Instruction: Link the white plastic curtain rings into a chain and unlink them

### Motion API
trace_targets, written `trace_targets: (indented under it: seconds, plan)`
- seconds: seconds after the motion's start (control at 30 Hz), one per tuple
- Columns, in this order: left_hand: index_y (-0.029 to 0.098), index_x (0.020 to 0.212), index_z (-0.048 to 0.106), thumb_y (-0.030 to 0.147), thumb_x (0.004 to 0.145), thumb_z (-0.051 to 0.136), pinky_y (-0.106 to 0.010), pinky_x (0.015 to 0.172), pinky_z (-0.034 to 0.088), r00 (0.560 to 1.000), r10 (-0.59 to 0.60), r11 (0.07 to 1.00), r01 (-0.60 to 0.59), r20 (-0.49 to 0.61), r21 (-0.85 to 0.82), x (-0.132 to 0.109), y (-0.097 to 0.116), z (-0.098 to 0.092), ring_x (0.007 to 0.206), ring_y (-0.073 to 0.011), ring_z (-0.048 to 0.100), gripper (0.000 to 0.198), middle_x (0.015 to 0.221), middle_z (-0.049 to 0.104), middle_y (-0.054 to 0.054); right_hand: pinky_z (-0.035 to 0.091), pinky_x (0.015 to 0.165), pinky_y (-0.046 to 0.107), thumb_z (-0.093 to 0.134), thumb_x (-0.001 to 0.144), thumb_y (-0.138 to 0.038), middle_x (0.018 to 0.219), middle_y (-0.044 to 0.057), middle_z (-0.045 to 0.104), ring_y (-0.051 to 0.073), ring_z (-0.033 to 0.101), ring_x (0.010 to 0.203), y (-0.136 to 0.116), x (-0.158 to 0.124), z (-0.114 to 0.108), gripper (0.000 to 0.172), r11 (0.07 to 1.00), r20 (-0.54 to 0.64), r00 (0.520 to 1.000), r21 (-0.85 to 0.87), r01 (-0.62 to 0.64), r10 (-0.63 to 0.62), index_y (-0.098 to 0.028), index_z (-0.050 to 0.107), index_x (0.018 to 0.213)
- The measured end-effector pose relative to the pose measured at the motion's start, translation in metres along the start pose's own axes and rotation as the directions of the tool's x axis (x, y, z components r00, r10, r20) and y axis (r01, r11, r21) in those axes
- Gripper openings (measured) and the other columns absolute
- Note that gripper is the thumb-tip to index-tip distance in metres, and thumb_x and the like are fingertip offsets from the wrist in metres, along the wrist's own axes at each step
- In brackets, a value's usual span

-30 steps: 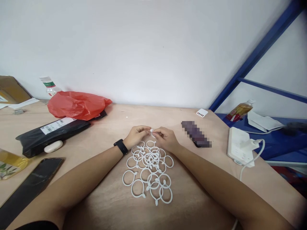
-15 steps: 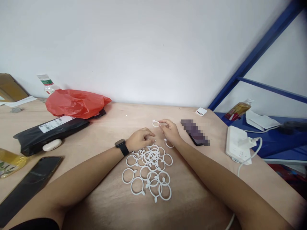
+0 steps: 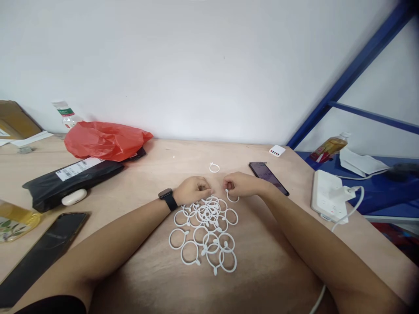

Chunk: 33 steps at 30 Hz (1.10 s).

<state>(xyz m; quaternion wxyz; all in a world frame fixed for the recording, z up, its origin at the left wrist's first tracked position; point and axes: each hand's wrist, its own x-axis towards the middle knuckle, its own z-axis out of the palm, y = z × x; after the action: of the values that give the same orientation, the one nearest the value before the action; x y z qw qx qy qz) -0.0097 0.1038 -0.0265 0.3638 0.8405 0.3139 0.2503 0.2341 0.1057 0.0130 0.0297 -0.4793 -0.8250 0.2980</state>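
Note:
Many thin white plastic rings [image 3: 190,253], each with a small flat tab, lie overlapping in a pile on the wooden table. My left hand [image 3: 192,191], with a black watch on its wrist, rests at the pile's far left edge. Its fingers are curled and the thumb tip touches the top of the pile; what they hold, if anything, is hidden. To the right, my right hand [image 3: 241,184] pinches down at the tab of a separate white ring [image 3: 233,201], which still lies on the table. Beyond both hands, one single ring [image 3: 214,168] lies alone.
A phone [image 3: 270,178] lies just behind my right hand, near a white charger block [image 3: 277,151]. A power strip [image 3: 327,194] with a cable stands at the right edge. On the left are a red bag [image 3: 106,140], a black parcel [image 3: 73,179], a white case [image 3: 74,197] and a dark phone [image 3: 46,253].
My right hand has let go of the far ring, leaving it on the table, and moved back toward the ring beside the pile. My left hand's fingers have curled in more.

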Motion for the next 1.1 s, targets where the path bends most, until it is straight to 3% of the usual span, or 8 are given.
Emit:
trace_targets:
  seconds: [0.07, 0.13, 0.23, 0.37, 0.47, 0.67, 0.9, 1.1]
  plan:
    - [0.012, 0.074, 0.071, 0.037, 0.084, 0.063, -0.021, 0.06, 0.043, 1.0, -0.028, 0.998, 0.027, -0.013, -0.049, 0.001, -0.001, 0.001, 0.063, -0.0101, 0.055, 0.028, 0.072, 0.064, -0.003, 0.038, 0.05, 0.021, 0.061, 0.063, -0.009, 0.069, -0.001, 0.067, 0.014, 0.059, 0.06, -0.002, 0.002, 0.005, 0.018, 0.999, -0.053, 0.998, -0.007, 0.031, -0.031, -0.019, 0.068, 0.076]
    - [0.012, 0.087, 0.072, 0.04, 0.084, 0.062, -0.02, 0.056, 0.041, 0.994, -0.094, 0.985, 0.085, -0.054, -0.148, 0.001, -0.002, 0.003, 0.06, -0.0094, 0.052, 0.029, 0.073, 0.065, -0.003, 0.041, 0.055, 0.021, 0.059, 0.069, -0.011, 0.072, -0.001, 0.069, 0.013, 0.061, 0.063, -0.007, 0.007, 0.013, 0.017, 0.996, -0.195, 0.979, 0.049, 0.07, -0.059, -0.019, 0.069, 0.081]
    - [0.011, 0.103, 0.071, 0.042, 0.085, 0.06, -0.019, 0.055, 0.04, 0.98, -0.166, 0.944, 0.126, -0.107, -0.304, 0.002, 0.0, 0.002, 0.06, -0.009, 0.053, 0.037, 0.08, 0.069, -0.004, 0.042, 0.058, 0.021, 0.058, 0.078, -0.018, 0.077, 0.0, 0.07, 0.012, 0.061, 0.065, -0.015, 0.014, 0.029, 0.015, 0.986, -0.445, 0.895, 0.129, 0.105, -0.037, -0.019, 0.068, 0.09]
    - [0.009, 0.095, 0.072, 0.042, 0.082, 0.062, -0.018, 0.047, 0.034, 0.971, -0.203, 0.926, 0.148, -0.129, -0.346, 0.001, 0.003, -0.001, 0.051, -0.007, 0.046, 0.037, 0.067, 0.066, -0.003, 0.042, 0.057, 0.022, 0.063, 0.081, -0.023, 0.073, 0.0, 0.068, 0.01, 0.056, 0.06, -0.025, 0.02, 0.047, 0.013, 0.967, -0.586, 0.8, 0.103, 0.233, -0.13, -0.019, 0.071, 0.09]
    - [0.008, 0.086, 0.072, 0.041, 0.08, 0.063, -0.018, 0.045, 0.03, 0.966, -0.211, 0.926, 0.148, -0.149, -0.348, 0.0, 0.001, -0.002, 0.048, -0.0063, 0.043, 0.034, 0.061, 0.062, -0.001, 0.043, 0.058, 0.023, 0.064, 0.081, -0.023, 0.075, 0.001, 0.069, 0.011, 0.057, 0.061, -0.03, 0.02, 0.053, 0.013, 0.946, -0.618, 0.769, 0.121, 0.3, -0.165, -0.019, 0.073, 0.089]
    - [0.01, 0.076, 0.067, 0.031, 0.073, 0.066, -0.017, 0.047, 0.035, 0.956, -0.227, 0.898, 0.132, -0.186, -0.42, 0.002, -0.004, 0.0, 0.05, -0.0063, 0.048, 0.022, 0.061, 0.062, 0.0, 0.047, 0.06, 0.025, 0.063, 0.083, -0.026, 0.084, 0.004, 0.072, 0.013, 0.061, 0.064, -0.033, 0.018, 0.056, 0.018, 0.924, -0.623, 0.755, 0.131, 0.358, -0.204, -0.022, 0.074, 0.096]
    - [0.01, 0.083, 0.068, 0.035, 0.073, 0.069, -0.016, 0.044, 0.033, 0.947, -0.251, 0.894, 0.148, -0.2, -0.422, 0.003, 0.0, -0.002, 0.047, -0.0055, 0.046, 0.027, 0.062, 0.063, 0.0, 0.047, 0.063, 0.027, 0.062, 0.086, -0.023, 0.082, 0.004, 0.072, 0.015, 0.061, 0.065, -0.022, 0.021, 0.058, 0.012, 0.928, -0.692, 0.656, -0.053, 0.369, -0.3, -0.022, 0.074, 0.089]
    - [0.009, 0.081, 0.069, 0.039, 0.074, 0.07, -0.017, 0.045, 0.032, 0.953, -0.213, 0.917, 0.119, -0.216, -0.38, 0.002, -0.001, -0.002, 0.048, -0.0056, 0.044, 0.031, 0.06, 0.062, 0.0, 0.047, 0.065, 0.027, 0.059, 0.088, -0.022, 0.081, 0.004, 0.072, 0.015, 0.062, 0.068, -0.021, 0.022, 0.059, 0.013, 0.914, -0.668, 0.653, -0.103, 0.393, -0.357, -0.023, 0.072, 0.089]
